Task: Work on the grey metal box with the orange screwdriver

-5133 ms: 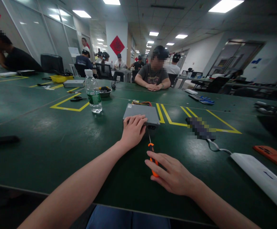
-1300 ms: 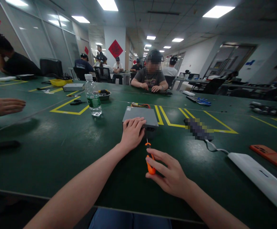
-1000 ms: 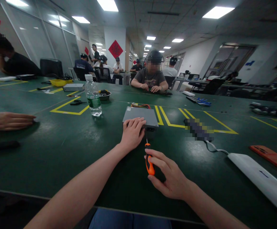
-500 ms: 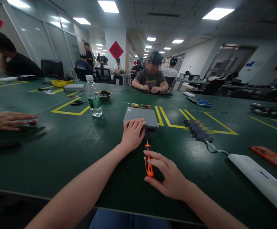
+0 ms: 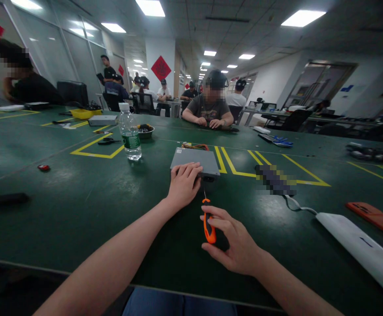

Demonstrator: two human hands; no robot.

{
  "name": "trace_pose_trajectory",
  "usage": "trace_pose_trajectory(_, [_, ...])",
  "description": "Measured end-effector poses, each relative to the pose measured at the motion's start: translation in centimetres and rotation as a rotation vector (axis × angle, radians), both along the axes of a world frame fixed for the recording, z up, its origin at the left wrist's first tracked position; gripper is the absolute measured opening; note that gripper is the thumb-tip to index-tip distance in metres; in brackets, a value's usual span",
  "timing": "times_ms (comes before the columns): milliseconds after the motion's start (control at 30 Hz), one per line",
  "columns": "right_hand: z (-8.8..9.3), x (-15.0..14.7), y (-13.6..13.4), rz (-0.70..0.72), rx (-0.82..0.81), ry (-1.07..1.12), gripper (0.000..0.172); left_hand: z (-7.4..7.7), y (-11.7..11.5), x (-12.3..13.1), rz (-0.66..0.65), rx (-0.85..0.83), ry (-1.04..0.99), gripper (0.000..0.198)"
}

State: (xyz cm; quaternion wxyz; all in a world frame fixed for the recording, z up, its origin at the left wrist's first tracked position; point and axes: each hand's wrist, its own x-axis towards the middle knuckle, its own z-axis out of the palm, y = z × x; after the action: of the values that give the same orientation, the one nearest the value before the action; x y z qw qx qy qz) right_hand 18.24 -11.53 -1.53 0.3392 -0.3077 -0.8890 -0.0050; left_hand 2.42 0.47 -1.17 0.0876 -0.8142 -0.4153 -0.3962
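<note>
Water bottle (image 5: 131, 138) upright on the green table (image 5: 79, 219). My left hand (image 5: 184, 181) lies over the grey metal box (image 5: 198, 157), fingers slightly bent on top, thumb by its near face, not closed round it. Box sits on the table ahead of me. My right hand (image 5: 233, 237), loosely curled, holds the screwdriver (image 5: 209, 229) by its handle, shaft towards the box's near face; tip contact cannot be told. White block (image 5: 359, 252) and orange phone (image 5: 376, 217) further right.
</note>
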Motion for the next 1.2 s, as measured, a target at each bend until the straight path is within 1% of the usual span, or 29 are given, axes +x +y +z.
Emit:
trace_pose_trajectory(67, [0.3,0.0,-0.1,-0.008,0.014,-0.056,0.036,0.0,0.0,0.0,0.0,0.0,0.003,0.028])
trace_pose_trajectory(167, [0.6,-0.1,-0.1,-0.031,0.096,-0.109,0.034,0.0,0.0,0.0,0.002,0.0,0.007,0.027])
trace_pose_trajectory(333, [0.1,0.1,0.4,-0.048,0.198,0.025,0.036,0.0,0.0,-0.1,0.004,0.007,0.009,0.027])
trace_pose_trajectory(433, [0.2,0.2,0.4,-0.041,0.187,-0.023,0.037,0.0,0.1,-0.1,0.006,0.006,0.016,0.027])
trace_pose_trajectory(567, [1.3,0.5,0.1,-0.006,0.101,-0.217,0.038,0.1,0.0,-0.1,0.013,0.004,0.016,0.026])
trace_pose_trajectory(633, [1.6,0.7,0.1,0.015,0.07,-0.279,0.036,0.1,0.0,-0.1,0.013,0.004,0.014,0.026])
trace_pose_trajectory(700, [1.5,0.9,0.3,0.026,0.108,-0.277,0.033,0.1,-0.1,-0.1,0.012,0.003,0.016,0.027])
trace_pose_trajectory(833, [0.5,0.8,0.7,0.067,0.215,-0.191,0.025,0.2,-0.2,-0.2,0.012,-0.005,0.025,0.027])
trace_pose_trajectory(933, [0.0,0.6,0.7,0.063,0.173,-0.135,0.03,0.3,-0.2,-0.2,0.013,-0.009,0.029,0.027])
trace_pose_trajectory(1033, [0.1,0.6,0.6,0.05,0.1,-0.131,0.037,0.2,-0.2,-0.1,0.014,-0.012,0.03,0.027])
trace_pose_trajectory(1100, [0.3,0.6,0.6,0.044,0.113,-0.173,0.038,0.2,-0.1,-0.1,0.015,-0.01,0.026,0.027])
trace_pose_trajectory(1200, [0.5,0.6,0.7,0.034,0.196,-0.184,0.035,0.1,-0.1,0.0,0.014,-0.008,0.016,0.026])
